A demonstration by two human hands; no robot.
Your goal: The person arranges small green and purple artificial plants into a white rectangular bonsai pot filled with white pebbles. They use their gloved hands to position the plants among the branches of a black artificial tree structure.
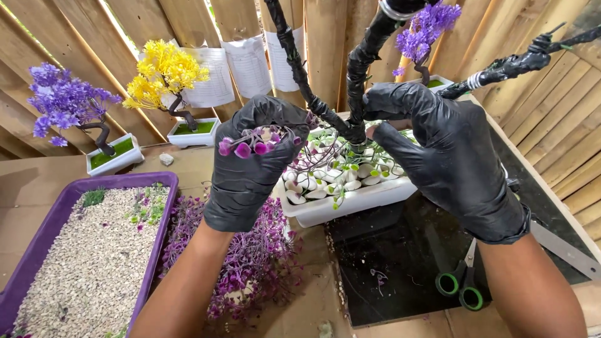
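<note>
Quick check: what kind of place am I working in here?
Probably a small craft workshop for artificial bonsai trees: finished trees, purple and yellow, stand by a bamboo wall, beside a tray of gravel and scissors.

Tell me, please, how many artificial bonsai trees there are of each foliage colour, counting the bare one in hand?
Purple bonsai trees: 2
Yellow bonsai tree: 1
Bare black-wrapped tree, gripped by the right hand: 1
Total: 4

I can't see where the black branches (325,75) end; the top edge cuts them. My left hand (253,159) hides the purple sprig's (253,145) stem, and the purple tray (37,250) runs off-frame.
</note>
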